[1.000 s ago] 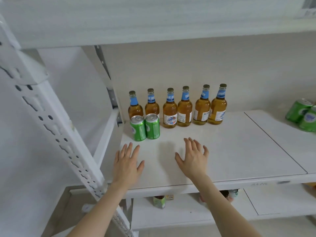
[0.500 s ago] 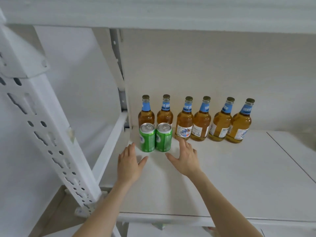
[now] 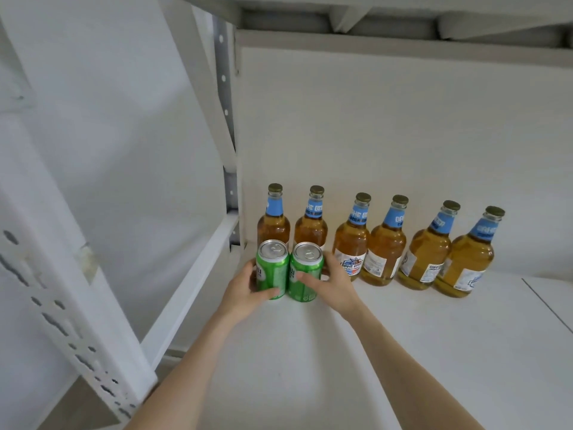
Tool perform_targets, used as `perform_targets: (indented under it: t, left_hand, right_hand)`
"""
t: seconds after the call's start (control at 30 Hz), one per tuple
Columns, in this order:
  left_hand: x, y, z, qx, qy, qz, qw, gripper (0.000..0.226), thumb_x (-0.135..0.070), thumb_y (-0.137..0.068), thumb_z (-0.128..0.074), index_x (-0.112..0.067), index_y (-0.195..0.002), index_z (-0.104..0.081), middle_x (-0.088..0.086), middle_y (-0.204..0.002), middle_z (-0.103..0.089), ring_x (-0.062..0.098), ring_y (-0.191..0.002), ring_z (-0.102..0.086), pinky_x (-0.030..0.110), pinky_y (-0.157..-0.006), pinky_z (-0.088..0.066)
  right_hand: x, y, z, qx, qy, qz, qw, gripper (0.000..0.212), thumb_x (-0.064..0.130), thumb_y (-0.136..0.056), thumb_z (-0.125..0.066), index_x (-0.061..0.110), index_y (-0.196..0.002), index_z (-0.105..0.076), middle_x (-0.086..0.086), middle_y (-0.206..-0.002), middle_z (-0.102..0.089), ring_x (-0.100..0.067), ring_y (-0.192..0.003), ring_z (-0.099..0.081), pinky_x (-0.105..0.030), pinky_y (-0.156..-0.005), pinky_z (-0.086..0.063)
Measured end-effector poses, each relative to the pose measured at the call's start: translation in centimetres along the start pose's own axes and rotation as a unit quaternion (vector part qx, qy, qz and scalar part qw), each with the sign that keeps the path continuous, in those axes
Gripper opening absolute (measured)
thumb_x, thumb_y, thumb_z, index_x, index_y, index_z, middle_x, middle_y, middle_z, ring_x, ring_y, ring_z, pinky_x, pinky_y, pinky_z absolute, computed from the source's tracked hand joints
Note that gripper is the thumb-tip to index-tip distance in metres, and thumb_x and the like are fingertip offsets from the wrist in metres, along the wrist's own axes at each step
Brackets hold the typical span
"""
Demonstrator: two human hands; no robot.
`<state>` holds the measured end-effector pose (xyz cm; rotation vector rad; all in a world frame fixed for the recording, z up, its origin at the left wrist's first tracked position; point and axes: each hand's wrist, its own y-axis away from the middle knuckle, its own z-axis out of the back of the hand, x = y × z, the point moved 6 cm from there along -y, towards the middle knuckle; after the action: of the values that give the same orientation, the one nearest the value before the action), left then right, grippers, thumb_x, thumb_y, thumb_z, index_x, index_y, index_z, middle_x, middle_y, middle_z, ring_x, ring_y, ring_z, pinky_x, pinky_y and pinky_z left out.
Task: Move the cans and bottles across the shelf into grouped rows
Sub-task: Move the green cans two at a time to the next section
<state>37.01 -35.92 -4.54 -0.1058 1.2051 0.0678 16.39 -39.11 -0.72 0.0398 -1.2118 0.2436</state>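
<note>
Cans, two green ones, stand upright close to the left edge of the shelf board [image 3: 341, 383], about midway between its front and back. Nearest the camera, both bare forearms reach in over the front edge. Perforated front upright [image 3: 77, 305] is at the front left corner.

Left hand [image 3: 240, 294] grips the left can [image 3: 272, 271]: thumb across its lower front, fingers curled round the left side and out of sight behind. Right hand [image 3: 333, 285] grips the right can [image 3: 305, 274]: thumb on its front, fingers wrapped round the right side. The cans sit side by side, touching or nearly so, bases on the board. Both tops are sealed, pull tabs flat.

Just behind them, six bottles [image 3: 386, 246] run in a row toward the right along the back edge. All are upright and capped, with blue neck labels and amber liquid up to the neck. The two leftmost are partly hidden by the cans. Back panel [image 3: 403, 135] is behind the row, upper shelf [image 3: 403, 23] overhead.
</note>
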Motion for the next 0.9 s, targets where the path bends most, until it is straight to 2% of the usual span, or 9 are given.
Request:
perform_targets:
  t: [0.1,0.17,0.33,0.57,0.73,0.9]
  left_hand:
    - [0.4,-0.8,-0.2,0.018,0.041,0.012,0.999,0.075,-0.014,-0.066,-0.090,-0.033,-0.126,-0.048,-0.015,-0.118,-0.064,0.006,-0.110,-0.063,0.024,-0.089,-0.054]
    - [0.5,-0.9,-0.2,0.020,0.059,0.018,0.998,0.077,-0.011,-0.064,-0.091,-0.027,-0.126,-0.050,-0.008,-0.120,-0.066,0.012,-0.110,-0.065,0.033,-0.093,-0.055]
    - [0.2,0.8,-0.1,0.017,0.079,0.031,0.996,0.080,-0.017,-0.058,-0.094,-0.026,-0.124,-0.051,-0.005,-0.120,-0.067,0.013,-0.107,-0.067,0.034,-0.090,-0.057]
    - [-0.1,6.2,0.9,-0.008,0.088,0.065,0.994,0.075,-0.041,-0.047,-0.090,-0.037,-0.113,-0.054,-0.010,-0.112,-0.070,0.009,-0.100,-0.068,0.034,-0.087,-0.057]
    - [0.3,10.1,1.6,-0.004,0.101,0.101,0.990,0.081,-0.048,-0.042,-0.089,-0.035,-0.115,-0.056,-0.010,-0.110,-0.070,0.011,-0.102,-0.067,0.038,-0.090,-0.057]
    - [-0.1,13.8,2.1,0.012,0.129,0.119,0.984,0.075,-0.046,-0.041,-0.092,-0.032,-0.108,-0.061,-0.011,-0.101,-0.075,0.007,-0.094,-0.071,0.032,-0.083,-0.057]
  right_hand:
    - [-0.4,-0.1,0.1,-0.004,-0.024,-0.012,1.000,0.064,0.035,-0.073,-0.086,0.022,-0.127,-0.054,0.007,-0.119,-0.066,-0.011,-0.112,-0.060,-0.034,-0.096,-0.052]
    - [-0.4,0.1,0.2,-0.010,-0.049,-0.021,0.999,0.065,0.031,-0.071,-0.087,0.022,-0.126,-0.055,0.007,-0.119,-0.066,-0.009,-0.111,-0.060,-0.030,-0.092,-0.052]
    - [0.0,1.6,0.0,-0.019,-0.105,-0.035,0.994,0.065,0.022,-0.069,-0.089,0.022,-0.124,-0.055,0.008,-0.116,-0.068,-0.007,-0.108,-0.062,-0.020,-0.081,-0.050]
    - [0.5,5.3,0.0,-0.057,-0.170,-0.095,0.979,0.053,0.021,-0.075,-0.085,0.025,-0.122,-0.061,0.005,-0.113,-0.071,-0.015,-0.106,-0.066,-0.037,-0.090,-0.055]
    - [1.1,9.5,-0.4,-0.085,-0.194,-0.154,0.965,0.034,0.022,-0.076,-0.084,0.024,-0.103,-0.064,0.000,-0.103,-0.072,-0.013,-0.093,-0.068,-0.025,-0.068,-0.051]
    - [2.5,13.7,-1.0,-0.100,-0.226,-0.170,0.954,0.029,0.020,-0.077,-0.082,0.020,-0.102,-0.067,-0.003,-0.099,-0.074,-0.017,-0.090,-0.069,-0.033,-0.072,-0.055]
